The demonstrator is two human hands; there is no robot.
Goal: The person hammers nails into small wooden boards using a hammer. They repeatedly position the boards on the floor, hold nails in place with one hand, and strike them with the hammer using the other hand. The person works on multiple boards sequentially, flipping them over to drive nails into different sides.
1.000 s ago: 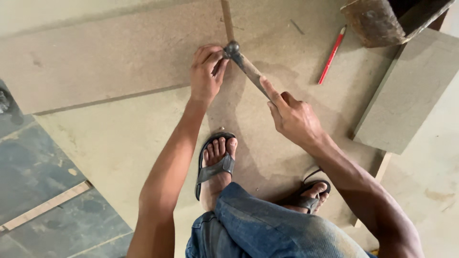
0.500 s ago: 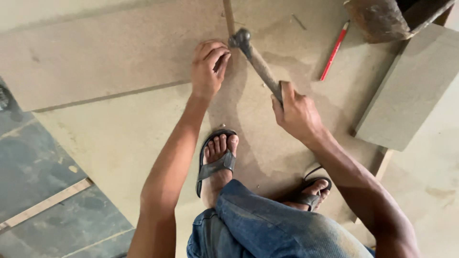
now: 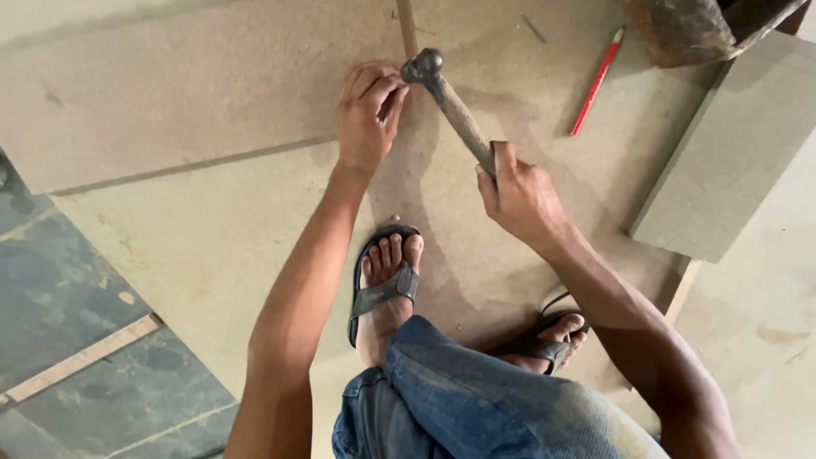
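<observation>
My right hand (image 3: 520,195) grips the wooden handle of a hammer (image 3: 450,100), whose dark metal head hangs just above the board next to my left fingertips. My left hand (image 3: 367,115) rests on a large beige fibreboard sheet (image 3: 212,246), fingers pinched together near the hammer head; whatever they pinch is too small to see. A narrower board strip (image 3: 170,93) lies on top of the sheet, its edge running under my left hand.
A red pencil (image 3: 597,81) lies on the board to the right of the hammer. A smaller grey board piece (image 3: 731,153) lies at right, a dark rusty object (image 3: 680,30) at top right. My sandalled feet (image 3: 387,285) stand on the sheet. Blue-grey tiled floor (image 3: 59,297) is at left.
The hammer head has swung up and away from my left fingers, then stayed raised. My right hand has slid back down the handle. My left hand has kept its place.
</observation>
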